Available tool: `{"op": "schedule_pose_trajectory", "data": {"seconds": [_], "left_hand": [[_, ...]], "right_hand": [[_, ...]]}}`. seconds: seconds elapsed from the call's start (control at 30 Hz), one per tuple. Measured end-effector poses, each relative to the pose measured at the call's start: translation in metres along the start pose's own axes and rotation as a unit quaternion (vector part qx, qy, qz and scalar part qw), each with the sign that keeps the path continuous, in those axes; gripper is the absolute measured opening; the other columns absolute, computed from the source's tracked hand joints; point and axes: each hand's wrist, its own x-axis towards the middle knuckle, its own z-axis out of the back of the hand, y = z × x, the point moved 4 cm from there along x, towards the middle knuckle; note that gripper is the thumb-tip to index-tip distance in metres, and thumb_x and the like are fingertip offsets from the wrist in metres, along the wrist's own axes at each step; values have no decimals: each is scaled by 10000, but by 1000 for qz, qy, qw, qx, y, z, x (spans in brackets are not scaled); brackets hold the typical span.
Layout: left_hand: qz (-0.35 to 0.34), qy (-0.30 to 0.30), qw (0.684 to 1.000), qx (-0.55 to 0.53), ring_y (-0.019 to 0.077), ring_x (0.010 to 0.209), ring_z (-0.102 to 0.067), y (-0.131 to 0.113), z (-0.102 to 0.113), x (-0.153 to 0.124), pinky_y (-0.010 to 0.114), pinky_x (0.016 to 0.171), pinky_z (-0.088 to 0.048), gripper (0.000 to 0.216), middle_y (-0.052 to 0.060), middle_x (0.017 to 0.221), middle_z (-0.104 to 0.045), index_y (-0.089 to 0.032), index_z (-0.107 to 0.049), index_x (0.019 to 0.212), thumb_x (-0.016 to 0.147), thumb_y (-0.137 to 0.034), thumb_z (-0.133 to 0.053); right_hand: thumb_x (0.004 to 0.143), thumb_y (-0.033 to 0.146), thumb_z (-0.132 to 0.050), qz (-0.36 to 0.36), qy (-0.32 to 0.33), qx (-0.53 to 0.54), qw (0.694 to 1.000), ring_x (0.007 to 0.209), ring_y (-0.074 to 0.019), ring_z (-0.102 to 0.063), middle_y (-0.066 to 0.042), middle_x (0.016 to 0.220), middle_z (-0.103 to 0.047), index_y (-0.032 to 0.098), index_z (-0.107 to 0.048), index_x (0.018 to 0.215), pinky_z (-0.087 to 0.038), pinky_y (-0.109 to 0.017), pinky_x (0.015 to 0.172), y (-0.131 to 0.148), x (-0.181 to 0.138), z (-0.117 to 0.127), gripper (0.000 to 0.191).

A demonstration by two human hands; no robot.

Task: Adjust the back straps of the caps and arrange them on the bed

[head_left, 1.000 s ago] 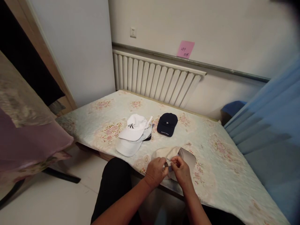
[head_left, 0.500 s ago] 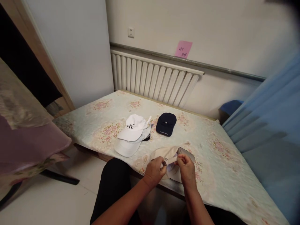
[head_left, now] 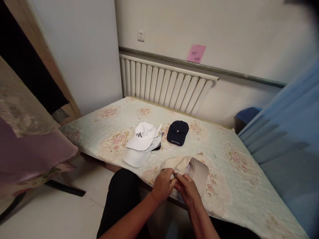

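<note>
Pinching the strap (head_left: 175, 175) of a beige cap (head_left: 198, 169), the left hand (head_left: 163, 184) and the right hand (head_left: 187, 190) are pictured pressed together at the 6 o'clock edge of a flowered mattress (head_left: 236, 166). Both hands are curled almost shut, thumbs against fingertips, with the strap and its small dark buckle caught between them. How much of the strap is held by each hand cannot be told, as it is hidden by the knuckles.

The beige cap is laid on the mattress just beyond the hands, at their 12 o'clock, touching them, and appears to be tipped so that part of its inside is shown. The step in hand is judged to be the setting of the strap at its buckle.

A further move, it is judged, would call for fine fingertip work. The buckle would need to be steadied by one hand while the strap is drawn by the other, and care taken that the cap is not dragged off the near edge.

A white cap (head_left: 143, 136) is stacked on a pale cap (head_left: 134, 158) at 10 o'clock from the beige cap. A navy cap (head_left: 177, 132) is set apart at 12 o'clock. A radiator (head_left: 164, 83) and a pink note (head_left: 196, 53) are seen on the far wall, and a blue curtain (head_left: 286, 132) at 3 o'clock.
</note>
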Motion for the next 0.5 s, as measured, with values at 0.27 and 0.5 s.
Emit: {"op": "schedule_pose_trajectory", "data": {"seconds": [0.27, 0.5], "left_hand": [[81, -104, 990, 49, 205, 895, -508, 16, 10, -26, 344, 811, -426, 239, 44, 902, -506, -193, -441, 897, 707, -228, -582], [191, 13, 978, 82, 186, 832, -580, 29, -10, -29, 289, 732, -405, 187, 29, 884, -585, -199, -431, 925, 755, -216, -506]], "right_hand": [[624, 264, -771, -23, -19, 31, 999, 507, -91, -600, 26, 587, -647, 173, -591, 728, -495, -184, 492, 1, 3, 5, 227], [641, 302, -758, -25, -21, 46, 998, 522, -110, -622, 14, 576, -656, 179, -566, 718, -502, -189, 481, 2, 4, 1, 241]]}}
